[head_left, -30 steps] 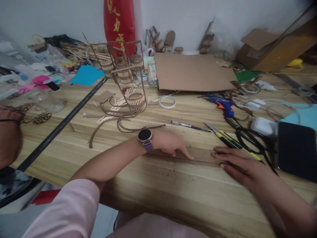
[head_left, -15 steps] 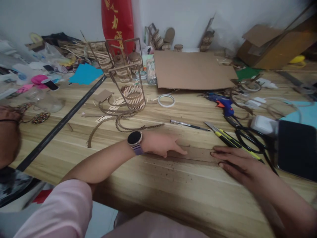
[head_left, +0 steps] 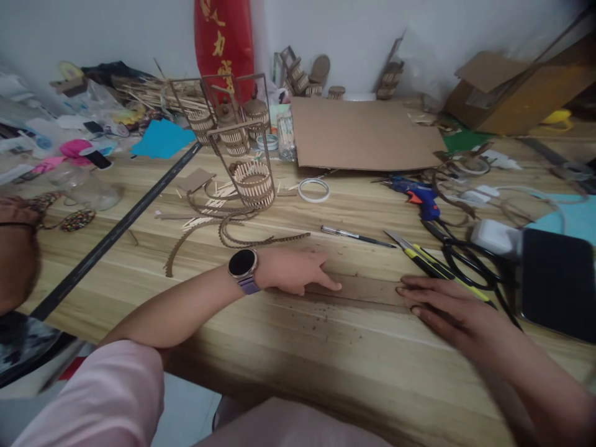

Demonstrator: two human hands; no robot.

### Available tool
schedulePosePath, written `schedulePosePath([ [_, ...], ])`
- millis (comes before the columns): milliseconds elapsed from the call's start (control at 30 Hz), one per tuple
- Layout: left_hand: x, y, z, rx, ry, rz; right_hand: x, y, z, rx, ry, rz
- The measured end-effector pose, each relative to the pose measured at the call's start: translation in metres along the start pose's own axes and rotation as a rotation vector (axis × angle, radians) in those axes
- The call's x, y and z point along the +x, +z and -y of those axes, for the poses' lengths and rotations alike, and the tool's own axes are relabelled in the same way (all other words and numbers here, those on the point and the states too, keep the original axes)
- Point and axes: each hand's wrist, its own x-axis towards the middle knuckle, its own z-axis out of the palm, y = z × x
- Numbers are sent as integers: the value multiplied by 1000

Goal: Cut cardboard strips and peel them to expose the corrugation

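Flat on the pale, wood-grained surface (head_left: 335, 372), in the head view, lies a long, narrow, matte brown cardboard strip (head_left: 367, 290), straight-edged and plain-faced, between the two hands. The left hand (head_left: 298, 270), palm down, covers its left part, the grip loosely spread and closed round nothing. The right hand (head_left: 447, 304) rests its fingertips on the other end, that grip also open and fairly flat. Dark crumbs (head_left: 321, 320) speckle the wood just below. Beyond curl ribbed brown corrugated bands (head_left: 179, 243), near a round, slatted basket with a tall square handle (head_left: 254, 186).
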Motion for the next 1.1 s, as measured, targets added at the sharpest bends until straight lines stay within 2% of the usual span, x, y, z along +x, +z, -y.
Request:
schedulePosePath([
  [333, 3, 7, 5, -30, 19, -48, -2, 1, -1, -27, -17, -8],
  [500, 1, 6, 5, -7, 32, -64, -4, 2, -4, 5, 22, 23],
  [700, 12, 5, -2, -10, 57, -165, -10, 6, -12, 25, 35, 39],
  [833, 30, 4, -9, -76, 91, -166, -13, 8, -15, 23, 44, 45],
  [967, 40, -2, -16, -45, 107, -154, -9, 6, -11, 28, 97, 52],
  [1100, 46, -15, -20, 2, 74, -35, -2, 0, 0, 62, 157, 66],
])
